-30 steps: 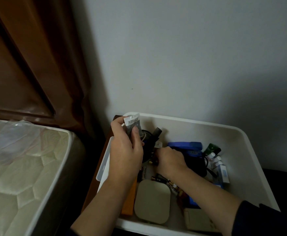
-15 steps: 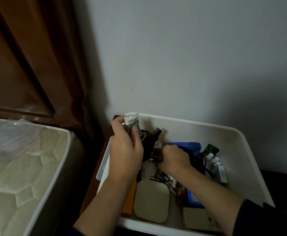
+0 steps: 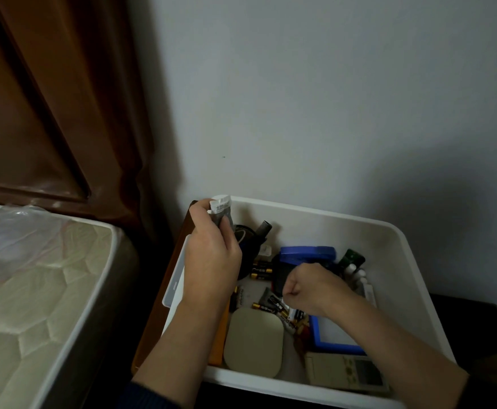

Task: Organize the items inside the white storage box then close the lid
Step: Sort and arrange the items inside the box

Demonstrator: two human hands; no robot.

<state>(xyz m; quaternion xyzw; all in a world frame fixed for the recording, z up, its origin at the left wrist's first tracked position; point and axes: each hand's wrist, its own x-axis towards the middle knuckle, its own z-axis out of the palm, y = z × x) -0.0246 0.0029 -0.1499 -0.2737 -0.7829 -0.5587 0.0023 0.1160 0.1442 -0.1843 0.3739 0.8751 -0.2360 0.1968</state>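
Observation:
The white storage box (image 3: pixel 400 261) stands open against the wall, full of loose items. My left hand (image 3: pixel 211 258) is over the box's left rim, shut on a small grey-and-white sachet (image 3: pixel 222 212). My right hand (image 3: pixel 309 287) is a closed fist low in the middle of the box; whether it holds anything is hidden. Around it lie several black-and-gold batteries (image 3: pixel 260 271), a blue case (image 3: pixel 307 253), a beige rounded pad (image 3: pixel 253 342), a blue-framed board (image 3: pixel 332 335), a remote control (image 3: pixel 344 371), small white bottles (image 3: pixel 356 273) and a dark round object (image 3: pixel 245 240).
A white lid-like panel (image 3: pixel 176 278) leans at the box's left side, next to a brown board (image 3: pixel 164 290). A quilted mattress (image 3: pixel 34 290) with plastic wrap lies on the left below a brown headboard (image 3: pixel 34 113). The wall rises right behind the box.
My right hand has pulled back from the far left of the box toward the middle, uncovering batteries there. My left hand has kept the sachet in place.

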